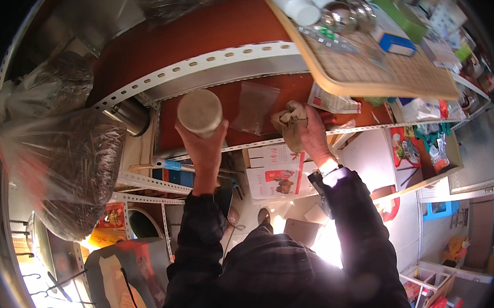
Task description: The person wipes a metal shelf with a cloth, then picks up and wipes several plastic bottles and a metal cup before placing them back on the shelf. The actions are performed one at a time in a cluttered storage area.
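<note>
My left hand grips a round, pale jar or canister, its flat end turned up towards me. In my right hand is a crumpled tan cloth, bunched between thumb and fingers. Both hands are at the front edge of a reddish-brown shelf board. On that board, between the hands, lies a clear zip bag. Just beyond my right hand a printed packet rests on the same shelf.
A wicker tray holding bottles and boxes juts out at upper right. Stuffed plastic bags hang at left near a dark metal cylinder. A printed carton sits below the shelf. An open drawer is at right, a gift bag lower left.
</note>
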Motion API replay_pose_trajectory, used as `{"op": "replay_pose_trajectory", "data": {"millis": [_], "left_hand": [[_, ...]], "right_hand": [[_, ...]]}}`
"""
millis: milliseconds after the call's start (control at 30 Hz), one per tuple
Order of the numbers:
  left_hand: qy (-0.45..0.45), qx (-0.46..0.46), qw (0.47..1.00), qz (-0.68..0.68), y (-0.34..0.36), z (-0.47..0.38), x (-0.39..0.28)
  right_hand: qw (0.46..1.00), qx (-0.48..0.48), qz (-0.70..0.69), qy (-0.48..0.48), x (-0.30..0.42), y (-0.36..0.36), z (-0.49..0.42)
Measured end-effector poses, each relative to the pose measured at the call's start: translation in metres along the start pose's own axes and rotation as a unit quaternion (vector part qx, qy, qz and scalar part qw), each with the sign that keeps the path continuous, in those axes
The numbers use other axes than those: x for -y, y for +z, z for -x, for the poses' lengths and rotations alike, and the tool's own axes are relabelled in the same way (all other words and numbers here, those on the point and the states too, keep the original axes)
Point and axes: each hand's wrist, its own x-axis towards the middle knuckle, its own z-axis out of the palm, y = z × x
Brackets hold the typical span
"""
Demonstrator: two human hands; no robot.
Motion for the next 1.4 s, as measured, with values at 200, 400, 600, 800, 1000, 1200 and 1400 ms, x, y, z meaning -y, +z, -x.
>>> {"op": "replay_pose_trajectory", "data": {"millis": [200, 400, 600, 800, 1000, 1200, 1400], "left_hand": [[-0.017, 0.169, 0.981, 0.090, 0.013, 0.094, -0.061], [0.048, 0.364, 0.876, 0.312, 0.053, 0.166, -0.083], [0.085, 0.528, 0.837, 0.118, 0.073, 0.245, -0.058], [-0.054, 0.640, 0.764, 0.067, 0.065, 0.288, -0.077], [-0.226, 0.619, 0.750, 0.066, 0.048, 0.281, -0.125], [-0.136, 0.567, 0.793, 0.176, 0.029, 0.257, -0.127], [-0.209, 0.539, 0.733, 0.358, 0.022, 0.250, -0.078]], "right_hand": [[0.912, -0.063, -0.396, 0.084, 0.077, -0.115, 0.059], [0.990, 0.053, -0.088, -0.093, 0.150, -0.194, 0.121], [0.993, 0.005, -0.109, 0.054, 0.121, -0.202, 0.195], [0.973, -0.146, -0.112, 0.140, 0.069, -0.216, 0.236], [0.719, -0.196, -0.566, 0.352, 0.029, -0.232, 0.254], [0.859, -0.175, -0.444, 0.186, 0.048, -0.243, 0.242], [0.997, -0.002, -0.009, -0.082, 0.114, -0.198, 0.211]]}}
